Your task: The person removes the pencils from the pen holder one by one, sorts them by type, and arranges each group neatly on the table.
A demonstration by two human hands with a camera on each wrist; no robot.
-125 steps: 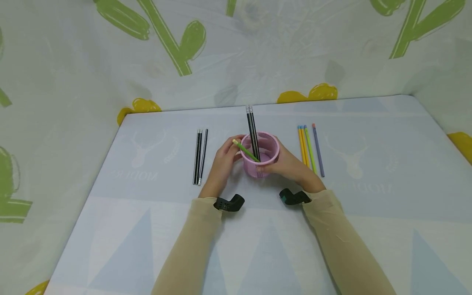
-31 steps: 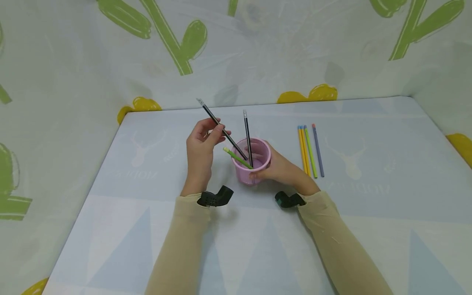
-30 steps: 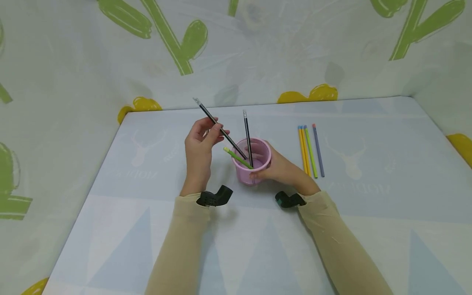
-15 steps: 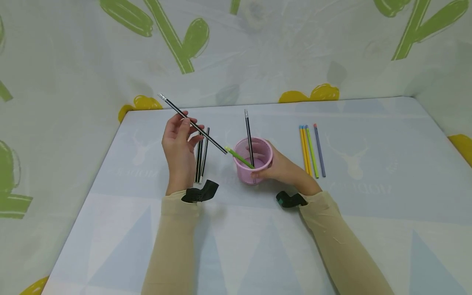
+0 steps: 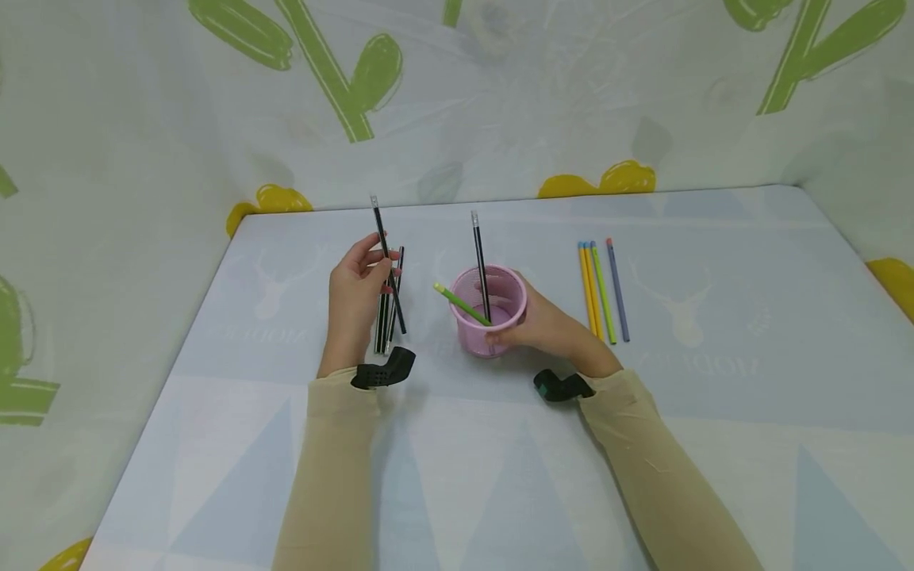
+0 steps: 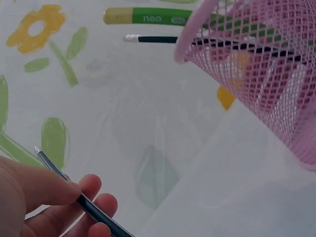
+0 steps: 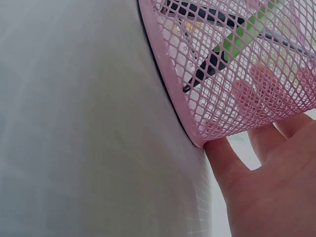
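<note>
In the head view my left hand (image 5: 353,297) pinches a black pencil (image 5: 380,226) between thumb and fingers, its silver end up and away from me. The pencil overlaps several black pencils (image 5: 381,333) lying side by side on the table. My right hand (image 5: 546,321) grips the pink mesh pen cup (image 5: 477,342) from its right side, thumb at the front. Another black pencil (image 5: 480,254) stands in the cup, and a green pen (image 5: 460,303) leans over its left rim. The left wrist view shows "neo" lettered on the green pen (image 6: 155,17).
To the right of the cup, two yellow pencils (image 5: 589,289), a light green pencil (image 5: 603,293) and a purple pencil (image 5: 618,293) lie nearly parallel. The pale patterned tabletop (image 5: 714,381) ends at the patterned backdrop (image 5: 514,95) behind.
My left hand has moved left from the cup, drawing a black pencil out of it, then swung that pencil steeper above the lying black pencils. My right hand stays on the cup.
</note>
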